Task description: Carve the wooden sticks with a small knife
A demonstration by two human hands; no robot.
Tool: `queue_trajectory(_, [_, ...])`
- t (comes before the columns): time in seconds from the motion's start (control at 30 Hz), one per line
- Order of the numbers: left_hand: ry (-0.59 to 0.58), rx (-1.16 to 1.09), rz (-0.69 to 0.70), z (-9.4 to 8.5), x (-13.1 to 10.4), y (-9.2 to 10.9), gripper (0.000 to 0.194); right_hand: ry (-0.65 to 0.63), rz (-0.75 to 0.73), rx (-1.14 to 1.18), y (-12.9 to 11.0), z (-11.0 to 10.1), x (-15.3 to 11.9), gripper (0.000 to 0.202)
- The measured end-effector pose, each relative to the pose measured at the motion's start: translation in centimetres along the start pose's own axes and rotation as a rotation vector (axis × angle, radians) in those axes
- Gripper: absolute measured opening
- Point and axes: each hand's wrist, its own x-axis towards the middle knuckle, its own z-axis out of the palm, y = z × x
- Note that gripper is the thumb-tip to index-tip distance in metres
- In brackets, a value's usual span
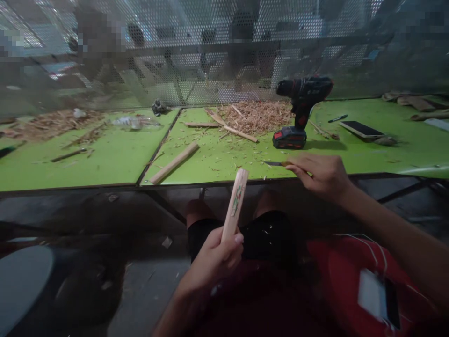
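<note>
My left hand (pixel 222 252) is wrapped round the lower end of a pale wooden stick (pixel 234 206), which tilts upward over my lap. Green and red marks show on the stick's face. To the right, my right hand (pixel 319 175) pinches the handle of a small knife (pixel 275 163), its thin blade pointing left just over the table's front edge. Stick and blade are apart. A second wooden stick (pixel 175 163) lies on the green table (pixel 210 161), left of the held one.
A cordless drill (pixel 300 110) stands upright beside a heap of wood shavings (pixel 261 117). Farther right lie a pen (pixel 338 118) and a phone (pixel 361 129). A clear plastic bottle (pixel 135 122) rests left. Perforated mesh (pixel 196 56) closes the table's back. A red stool (pixel 336 281) is beside me.
</note>
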Motion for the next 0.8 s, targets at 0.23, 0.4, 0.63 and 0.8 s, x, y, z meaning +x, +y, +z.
queue_trajectory(0.23, [-0.014, 0.059, 0.027, 0.2, 0.6, 0.0, 0.038, 0.026, -0.295, 0.050, -7.7, 2.2, -1.8, 0.025])
queue_trajectory(0.4, [0.006, 0.175, 0.041, 0.1, 0.7, -0.1, 0.037, 0.090, -0.280, -0.056, -7.2, 2.9, -1.2, 0.024])
queue_trajectory(0.63, [-0.004, 0.163, 0.024, -0.3, 0.7, -0.6, 0.033, 0.018, -0.256, -0.101, -4.8, 3.4, 0.3, 0.030])
queue_trajectory(0.8, [0.021, 0.145, -0.001, -0.2, 0.1, -0.4, 0.036, -0.044, -0.177, -0.105, -3.6, 3.5, 1.0, 0.035])
